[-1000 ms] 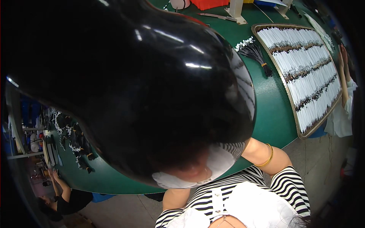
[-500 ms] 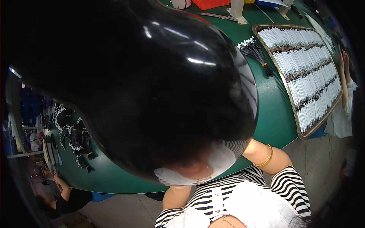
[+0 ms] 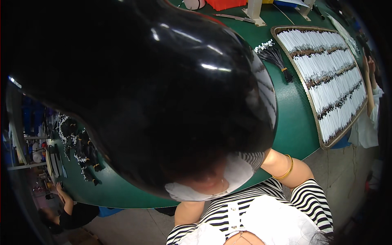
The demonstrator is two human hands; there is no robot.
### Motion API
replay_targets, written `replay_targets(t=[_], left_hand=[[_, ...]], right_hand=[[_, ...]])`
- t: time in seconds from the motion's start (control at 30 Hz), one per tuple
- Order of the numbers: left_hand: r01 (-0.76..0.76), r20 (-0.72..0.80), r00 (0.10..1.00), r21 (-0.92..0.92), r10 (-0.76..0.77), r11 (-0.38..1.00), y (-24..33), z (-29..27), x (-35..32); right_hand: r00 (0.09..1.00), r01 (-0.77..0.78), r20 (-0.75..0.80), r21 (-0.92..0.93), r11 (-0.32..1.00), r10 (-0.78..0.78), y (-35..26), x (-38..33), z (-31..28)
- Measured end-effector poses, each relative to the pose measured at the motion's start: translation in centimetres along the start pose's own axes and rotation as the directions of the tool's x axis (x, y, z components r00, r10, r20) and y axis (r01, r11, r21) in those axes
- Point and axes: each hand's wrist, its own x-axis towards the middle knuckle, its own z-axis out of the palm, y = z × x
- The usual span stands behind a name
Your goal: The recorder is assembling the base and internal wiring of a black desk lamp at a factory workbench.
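A large glossy black rounded body [image 3: 175, 102] fills the middle of the head view and hides the work area beneath it. Its kind does not show; lamps and a pale shape reflect in its surface. From below, my left forearm [image 3: 188, 213] runs up behind it, and my left hand is hidden. My right forearm [image 3: 281, 164], with a gold bangle [image 3: 290, 168], also passes behind its lower right edge, so my right hand does not show either. Whatever the hands hold or touch is covered.
On the green table [image 3: 292, 118], a shallow tray [image 3: 315, 116] holds rows of thin white pieces with dark ends. Beside it lies a tied black wire bundle [image 3: 277, 59]; more bundles [image 3: 92, 155] lie left. A knife-like tool [image 3: 234, 17] lies behind. People sit at both sides.
The black body's outline has shifted very slightly. At the far left, a co-worker's hand has moved a little. My forearms stay in nearly the same place.
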Motion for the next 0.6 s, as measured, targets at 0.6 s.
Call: replay_targets(t=[0.6], left_hand=[[0.008,-0.127,0.992,0.055,-0.001,0.998,-0.18,0.09,0.04]], right_hand=[[1.0,0.017,-0.013,-0.011,1.0,-0.017,0.01,0.19,0.21]])
